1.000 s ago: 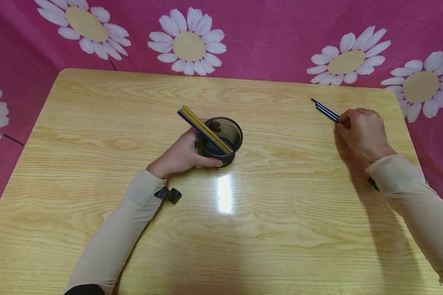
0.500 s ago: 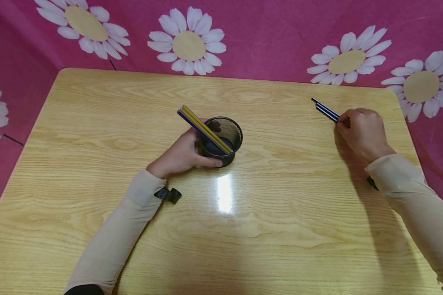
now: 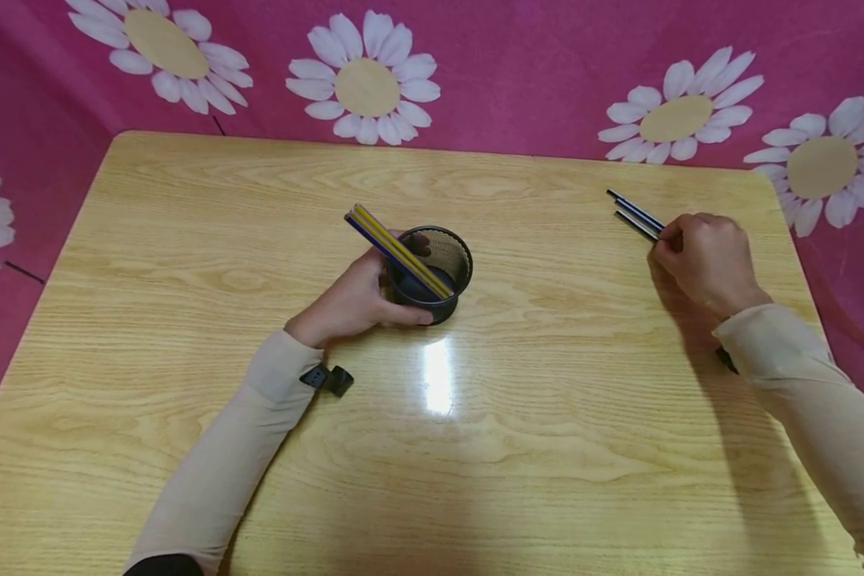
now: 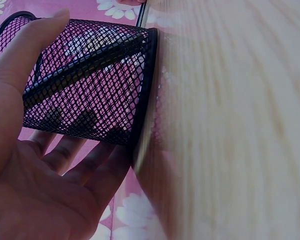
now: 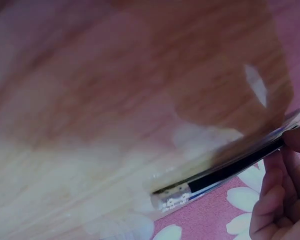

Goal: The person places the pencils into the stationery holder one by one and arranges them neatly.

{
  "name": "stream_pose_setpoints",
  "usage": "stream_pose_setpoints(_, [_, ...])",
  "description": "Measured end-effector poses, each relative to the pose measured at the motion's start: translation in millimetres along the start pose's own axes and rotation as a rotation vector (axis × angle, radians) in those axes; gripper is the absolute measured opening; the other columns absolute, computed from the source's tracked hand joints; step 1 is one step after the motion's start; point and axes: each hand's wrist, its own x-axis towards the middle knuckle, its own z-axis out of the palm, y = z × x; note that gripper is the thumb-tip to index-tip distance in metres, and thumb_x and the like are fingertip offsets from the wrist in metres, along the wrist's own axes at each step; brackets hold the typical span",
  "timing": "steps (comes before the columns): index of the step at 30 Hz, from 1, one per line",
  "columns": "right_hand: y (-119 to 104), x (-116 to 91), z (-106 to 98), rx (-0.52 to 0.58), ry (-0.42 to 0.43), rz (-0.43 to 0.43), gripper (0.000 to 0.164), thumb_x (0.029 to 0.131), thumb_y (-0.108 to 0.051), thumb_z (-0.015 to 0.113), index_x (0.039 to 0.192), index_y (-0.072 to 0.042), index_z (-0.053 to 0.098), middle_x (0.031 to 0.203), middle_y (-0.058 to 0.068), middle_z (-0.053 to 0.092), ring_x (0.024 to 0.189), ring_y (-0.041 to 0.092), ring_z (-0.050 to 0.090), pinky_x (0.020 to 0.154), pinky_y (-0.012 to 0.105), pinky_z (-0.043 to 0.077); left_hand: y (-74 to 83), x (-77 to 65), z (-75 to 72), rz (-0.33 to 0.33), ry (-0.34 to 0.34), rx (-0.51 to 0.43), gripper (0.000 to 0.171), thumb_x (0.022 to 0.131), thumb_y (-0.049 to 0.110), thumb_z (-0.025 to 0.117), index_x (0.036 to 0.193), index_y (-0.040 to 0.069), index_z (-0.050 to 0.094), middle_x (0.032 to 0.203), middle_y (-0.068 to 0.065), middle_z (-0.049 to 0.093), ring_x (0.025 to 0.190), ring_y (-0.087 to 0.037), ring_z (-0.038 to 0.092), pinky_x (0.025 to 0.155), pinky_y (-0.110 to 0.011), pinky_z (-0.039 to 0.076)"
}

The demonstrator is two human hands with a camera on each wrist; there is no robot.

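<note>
My left hand [image 3: 349,302] grips a black wire-mesh pencil cup [image 3: 452,254] from its left side, thumb along the near wall and fingers behind. Several yellow and dark-blue striped pencils [image 3: 399,252] lean in the cup, jutting over its left rim. In the left wrist view the mesh cup [image 4: 90,65] stands upright on the tabletop, and the fingers curve below it in that picture. Far to the right, my right hand [image 3: 713,262] pinches dark pencils [image 3: 638,214] with pale stripes, lying low at the table. Up close, one black pencil [image 5: 230,170] shows a whitish end; the fingers hide the other end.
The wooden table [image 3: 533,416] has a light grain and a glare spot in front of the cup. A pink cloth [image 3: 518,80] with daisies hangs behind its far edge. A small black camera [image 3: 329,379] sits at my left wrist.
The nearest of the dark pencils at my right hand has spread slightly apart from the others, toward the front. My left hand and the cup stay in place.
</note>
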Motion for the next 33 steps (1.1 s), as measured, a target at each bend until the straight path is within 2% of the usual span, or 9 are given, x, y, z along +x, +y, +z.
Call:
stream_pose_setpoints(5, [-4, -4, -2, -0.017, 0.030, -0.009, 0.014, 0.098, -0.005, 0.072, 0.099, 0.009, 0.071, 0.093, 0.030, 0.069, 0.083, 0.047, 0.063, 0.081, 0.065, 0.050, 7.5, -1.6, 0.7, 0.003, 0.000, -0.018, 0.096, 0.073, 0.016, 0.106, 0.152, 0.007, 0.052, 0.149, -0.007, 0.058, 0.140, -0.023, 0.053, 0.126, -0.037, 0.029])
stream_pose_setpoints(7, [-7, -6, -5, -0.031, 0.043, -0.011, 0.014, 0.098, -0.007, 0.073, 0.099, 0.007, 0.071, 0.092, 0.028, 0.070, 0.082, 0.045, 0.064, 0.078, 0.063, 0.049, 5.6, -1.1, 0.7, 0.011, -0.001, -0.040, 0.096, 0.072, 0.016, 0.106, 0.152, 0.007, 0.053, 0.149, -0.008, 0.058, 0.140, -0.024, 0.053, 0.126, -0.038, 0.028])
stream_pose_setpoints(10, [-12, -9, -8, -0.032, 0.052, -0.017, 0.015, 0.099, -0.009, 0.075, 0.101, 0.006, 0.072, 0.092, 0.026, 0.071, 0.079, 0.042, 0.063, 0.074, 0.059, 0.048, -9.2, 2.2, -0.1, 0.016, -0.002, -0.048, 0.098, 0.071, 0.020, 0.107, 0.152, 0.011, 0.053, 0.149, -0.004, 0.059, 0.140, -0.021, 0.053, 0.127, -0.037, 0.028])
stream_pose_setpoints(14, [-20, -11, -13, -0.004, 0.052, -0.023, 0.015, 0.101, -0.009, 0.074, 0.103, 0.006, 0.071, 0.093, 0.025, 0.069, 0.079, 0.039, 0.061, 0.074, 0.056, 0.046, -36.8, 8.6, -1.3, 0.033, -0.004, -0.024, 0.100, 0.069, 0.031, 0.108, 0.152, 0.020, 0.053, 0.147, 0.005, 0.059, 0.139, -0.015, 0.054, 0.126, -0.036, 0.030])
stream_pose_setpoints(19, [-29, -12, -16, 0.053, 0.095, -0.044, 0.014, 0.100, -0.007, 0.073, 0.103, 0.006, 0.071, 0.094, 0.025, 0.069, 0.080, 0.038, 0.062, 0.073, 0.052, 0.046, -49.5, 11.2, -2.2, 0.055, -0.006, 0.001, 0.102, 0.068, 0.040, 0.108, 0.153, 0.025, 0.052, 0.147, 0.008, 0.059, 0.138, -0.013, 0.055, 0.126, -0.037, 0.031])
stream_pose_setpoints(22, [-35, -13, -19, 0.090, 0.121, -0.059, 0.014, 0.100, -0.007, 0.073, 0.104, 0.007, 0.072, 0.096, 0.025, 0.070, 0.081, 0.037, 0.064, 0.073, 0.042, 0.046, -46.7, 10.7, -2.2, 0.050, -0.002, 0.002, 0.102, 0.068, 0.041, 0.108, 0.152, 0.025, 0.053, 0.147, 0.009, 0.059, 0.138, -0.012, 0.055, 0.126, -0.037, 0.031])
stream_pose_setpoints(27, [-43, -13, -22, 0.140, 0.167, -0.091, 0.012, 0.098, -0.006, 0.075, 0.102, 0.006, 0.074, 0.095, 0.024, 0.072, 0.080, 0.034, 0.067, 0.071, 0.012, 0.036, -48.7, 11.8, -1.8, 0.048, 0.002, -0.015, 0.101, 0.067, 0.042, 0.108, 0.151, 0.025, 0.054, 0.148, 0.008, 0.059, 0.139, -0.012, 0.055, 0.126, -0.036, 0.030])
stream_pose_setpoints(30, [-49, -14, -25, 0.168, 0.179, -0.100, 0.012, 0.098, -0.007, 0.075, 0.102, 0.005, 0.075, 0.094, 0.022, 0.073, 0.078, 0.032, 0.067, 0.070, 0.005, 0.032, -52.4, 13.0, -1.6, 0.052, 0.003, -0.025, 0.103, 0.066, 0.042, 0.109, 0.151, 0.025, 0.054, 0.148, 0.008, 0.059, 0.139, -0.013, 0.054, 0.127, -0.036, 0.029])
stream_pose_setpoints(33, [-57, -15, -28, 0.190, 0.187, -0.105, 0.012, 0.099, -0.008, 0.074, 0.103, 0.003, 0.075, 0.093, 0.020, 0.074, 0.077, 0.027, 0.065, 0.070, 0.004, 0.034, -52.5, 13.0, -1.4, 0.056, 0.002, -0.024, 0.103, 0.066, 0.041, 0.109, 0.152, 0.024, 0.054, 0.148, 0.008, 0.059, 0.140, -0.013, 0.054, 0.127, -0.036, 0.029])
